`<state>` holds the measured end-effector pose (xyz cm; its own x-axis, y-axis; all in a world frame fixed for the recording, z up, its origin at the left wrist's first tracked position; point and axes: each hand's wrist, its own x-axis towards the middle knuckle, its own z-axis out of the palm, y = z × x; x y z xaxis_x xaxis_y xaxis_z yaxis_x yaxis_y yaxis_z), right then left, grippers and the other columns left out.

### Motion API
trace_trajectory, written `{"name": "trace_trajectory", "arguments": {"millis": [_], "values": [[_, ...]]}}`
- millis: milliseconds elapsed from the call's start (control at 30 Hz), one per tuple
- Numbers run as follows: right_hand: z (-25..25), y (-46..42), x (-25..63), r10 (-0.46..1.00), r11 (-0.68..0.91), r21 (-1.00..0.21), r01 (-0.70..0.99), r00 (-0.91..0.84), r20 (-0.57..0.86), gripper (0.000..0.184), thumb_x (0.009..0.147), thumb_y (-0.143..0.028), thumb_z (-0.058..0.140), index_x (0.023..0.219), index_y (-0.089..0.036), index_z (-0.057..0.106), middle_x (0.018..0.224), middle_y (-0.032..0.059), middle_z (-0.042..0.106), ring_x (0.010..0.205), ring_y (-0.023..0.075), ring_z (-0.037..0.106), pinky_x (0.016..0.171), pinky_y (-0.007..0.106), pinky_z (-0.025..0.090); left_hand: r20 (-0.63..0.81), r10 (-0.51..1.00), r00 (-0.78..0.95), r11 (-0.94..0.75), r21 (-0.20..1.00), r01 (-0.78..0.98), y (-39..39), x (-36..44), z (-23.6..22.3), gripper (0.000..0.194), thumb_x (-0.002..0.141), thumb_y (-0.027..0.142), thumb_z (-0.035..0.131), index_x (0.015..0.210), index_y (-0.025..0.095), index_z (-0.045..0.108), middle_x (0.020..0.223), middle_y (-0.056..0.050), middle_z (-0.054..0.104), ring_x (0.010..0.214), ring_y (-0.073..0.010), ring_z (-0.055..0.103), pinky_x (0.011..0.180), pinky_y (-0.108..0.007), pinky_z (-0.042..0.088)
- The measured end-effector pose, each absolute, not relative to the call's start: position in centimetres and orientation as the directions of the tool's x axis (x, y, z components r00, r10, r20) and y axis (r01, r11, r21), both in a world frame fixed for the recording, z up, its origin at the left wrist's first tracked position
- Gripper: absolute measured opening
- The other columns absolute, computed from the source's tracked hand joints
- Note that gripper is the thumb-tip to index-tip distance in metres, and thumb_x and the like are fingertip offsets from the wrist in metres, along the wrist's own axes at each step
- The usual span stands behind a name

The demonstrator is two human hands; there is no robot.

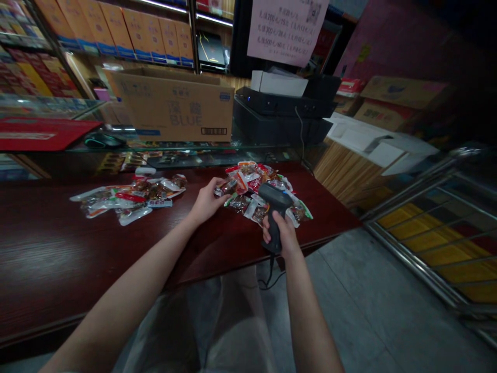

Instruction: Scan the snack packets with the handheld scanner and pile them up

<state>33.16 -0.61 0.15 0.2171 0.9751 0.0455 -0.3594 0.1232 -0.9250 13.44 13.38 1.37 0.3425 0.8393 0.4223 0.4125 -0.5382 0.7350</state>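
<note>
My right hand [282, 232] is wrapped round the grip of a dark barcode scanner [274, 206], whose head points at a pile of small snack packets [267, 190] on the dark red wooden counter [58, 254]. My left hand [207, 201] pinches one snack packet [227, 187] at the left edge of that pile. A second pile of snack packets [130, 198] lies further left on the counter, apart from both hands. The scanner's cable [267, 277] hangs below the counter edge.
A glass shelf behind the counter carries a large cardboard box [174, 106], a computer mouse [104, 140] and a red mat [42, 133]. A black device with a white box [285, 101] stands at the back right. A metal rack [435, 228] sits on the right floor.
</note>
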Motion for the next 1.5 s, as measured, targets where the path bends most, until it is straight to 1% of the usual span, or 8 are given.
{"name": "trace_trajectory", "arguments": {"millis": [167,733,867,1000,1100,1200,1300,1500], "values": [[1.0,0.7,30.6,0.991,0.056,-0.966,-0.253,0.132,0.023,0.039,0.077,-0.047,0.069,0.1,-0.019,0.054,0.058,-0.0096,0.051,0.033,0.0049,0.043,0.031,0.017,0.035,0.456,0.809,0.371,-0.582,0.712,0.393,13.9,12.8,1.2,0.033,0.077,0.03,0.066,0.108,0.022,0.056,0.11,-0.003,0.069,0.101,-0.021,0.064,0.092,-0.034,0.048],[1.1,0.5,29.8,0.989,0.015,-0.96,-0.278,0.143,-0.026,0.036,0.074,-0.045,0.071,0.089,-0.02,0.051,0.053,-0.0107,0.049,0.03,0.0048,0.04,0.029,0.016,0.032,0.464,0.752,0.468,-0.649,0.647,0.401,13.4,13.2,1.6,0.034,0.08,0.026,0.063,0.113,0.017,0.06,0.109,-0.008,0.069,0.098,-0.0219,0.065,0.09,-0.033,0.05],[1.2,-0.1,31.2,0.994,0.052,-0.918,-0.392,0.109,0.01,0.038,0.077,-0.046,0.07,0.098,-0.02,0.053,0.055,-0.0104,0.05,0.032,0.0047,0.04,0.031,0.017,0.035,0.432,0.799,0.417,-0.598,0.501,0.626,13.5,12.2,2.3,0.046,0.08,0.024,0.059,0.125,0.016,0.057,0.123,-0.013,0.062,0.11,-0.0276,0.062,0.096,-0.04,0.048],[0.6,-0.3,33.8,0.993,0.104,-0.868,-0.485,0.094,0.066,0.039,0.079,-0.047,0.068,0.104,-0.02,0.054,0.056,-0.0101,0.048,0.032,0.0044,0.037,0.031,0.017,0.032,0.434,0.893,0.116,-0.242,0.248,0.938,13.6,10.2,2.9,0.057,0.084,0.023,0.051,0.137,0.005,0.049,0.142,-0.028,0.045,0.129,-0.0441,0.046,0.102,-0.058,0.038],[-0.1,-0.3,35.5,0.989,0.13,-0.83,-0.542,0.134,0.067,0.038,0.079,-0.045,0.069,0.105,-0.021,0.055,0.057,-0.0099,0.048,0.032,0.0041,0.037,0.031,0.017,0.032,0.532,0.835,0.141,-0.242,0.124,0.962,14.1,9.2,2.6,0.055,0.088,0.021,0.043,0.14,0.006,0.048,0.154,-0.024,0.034,0.147,-0.0404,0.021,0.115,-0.06,0.016],[-0.7,-0.5,36.2,0.981,0.144,-0.797,-0.587,0.19,0.038,0.037,0.076,-0.043,0.07,0.103,-0.021,0.056,0.056,-0.0101,0.047,0.032,0.0037,0.036,0.031,0.016,0.031,0.377,0.878,0.296,-0.337,0.048,0.94,14.6,9.2,1.7,0.053,0.092,0.029,0.039,0.141,0.01,0.051,0.148,-0.02,0.046,0.144,-0.0349,0.03,0.117,-0.056,0.016],[-0.9,-0.7,36.3,0.976,0.157,-0.774,-0.614,0.216,0.027,0.036,0.076,-0.043,0.071,0.101,-0.021,0.057,0.055,-0.0102,0.047,0.033,0.0035,0.036,0.031,0.016,0.031,0.196,0.951,0.238,-0.244,0.005,0.97,14.7,9.6,0.9,0.059,0.094,0.044,0.038,0.134,0.006,0.058,0.141,-0.024,0.053,0.137,-0.0413,0.039,0.113,-0.06,0.02],[-1.0,-0.7,36.2,0.974,0.166,-0.782,-0.601,0.225,0.034,0.034,0.078,-0.044,0.068,0.101,-0.021,0.056,0.057,-0.0099,0.047,0.034,0.004,0.037,0.032,0.017,0.032,0.229,0.972,0.047,-0.029,-0.083,0.996,14.1,9.4,1.3,0.063,0.088,0.053,0.048,0.114,0.0,0.07,0.133,-0.032,0.056,0.136,-0.0531,0.032,0.108,-0.07,0.01]]}}
